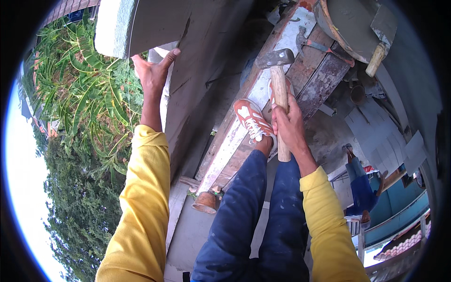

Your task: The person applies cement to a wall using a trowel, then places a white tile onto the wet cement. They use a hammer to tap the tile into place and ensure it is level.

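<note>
My right hand (290, 123) is wrapped round the pale wooden handle of a sledgehammer (276, 58), whose dark metal head points away from me above the planks. Out to the left, my left hand (154, 74) grips the edge of a grey wall (188, 56), thumb on the near face and fingers partly hidden at the outer side. Just beyond it is a pale block-like wall piece (114, 28) with a thin string along it. Below the sledgehammer, my orange and white shoes (253, 121) stand on worn wooden planks (230, 148).
A claw hammer (324, 47) lies on the planks ahead. Farther right, a trowel (379, 42) rests at a round mortar tub (350, 23). A small clay-coloured pot (205, 202) sits near the planks' near end. Another person (362, 188) is lower down at right; plants (94, 89) grow beyond the wall.
</note>
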`<state>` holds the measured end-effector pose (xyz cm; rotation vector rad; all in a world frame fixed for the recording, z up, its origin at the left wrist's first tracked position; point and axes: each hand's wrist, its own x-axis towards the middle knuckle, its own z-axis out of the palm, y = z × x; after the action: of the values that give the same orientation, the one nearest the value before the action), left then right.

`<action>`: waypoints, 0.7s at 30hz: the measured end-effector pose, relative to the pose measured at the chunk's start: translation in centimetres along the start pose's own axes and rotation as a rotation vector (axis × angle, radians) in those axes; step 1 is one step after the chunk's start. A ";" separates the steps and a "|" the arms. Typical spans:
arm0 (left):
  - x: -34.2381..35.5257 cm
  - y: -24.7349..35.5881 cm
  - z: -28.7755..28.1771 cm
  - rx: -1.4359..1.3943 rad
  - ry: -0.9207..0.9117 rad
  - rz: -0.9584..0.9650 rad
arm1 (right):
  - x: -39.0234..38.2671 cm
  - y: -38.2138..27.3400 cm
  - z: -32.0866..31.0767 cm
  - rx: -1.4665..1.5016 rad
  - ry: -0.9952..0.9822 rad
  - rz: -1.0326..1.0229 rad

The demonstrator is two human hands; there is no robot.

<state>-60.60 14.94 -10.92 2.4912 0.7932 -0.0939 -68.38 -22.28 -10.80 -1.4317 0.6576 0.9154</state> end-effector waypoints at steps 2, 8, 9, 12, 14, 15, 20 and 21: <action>2.3 2.0 -0.1 -0.022 -0.118 -0.054 | -0.4 -2.6 3.6 0.193 -0.059 -0.012; 3.8 -0.2 1.4 -0.196 -0.091 0.178 | -0.8 -7.7 11.6 0.509 -0.168 0.088; 3.9 0.2 1.5 -0.126 -0.105 0.171 | -0.6 -8.2 12.6 0.581 -0.161 0.112; 3.6 -0.1 1.8 -0.081 -0.063 0.114 | -0.1 -9.0 14.9 0.754 -0.173 0.156; 3.3 0.7 2.4 -0.059 -0.025 0.101 | 0.2 -9.8 15.3 0.775 -0.158 0.160; 3.3 1.7 2.6 -0.021 -0.010 0.110 | 0.4 -10.0 15.4 0.779 -0.147 0.157; 3.1 1.8 2.7 0.135 0.045 0.135 | 0.5 -10.7 16.4 0.796 -0.179 0.165; 3.1 1.8 2.9 0.151 0.055 0.136 | 0.7 -11.0 16.6 0.815 -0.176 0.163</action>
<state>-56.75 13.85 -13.29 2.6931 0.6577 -0.0388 -61.09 -4.88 -4.39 -0.5729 0.8875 0.7523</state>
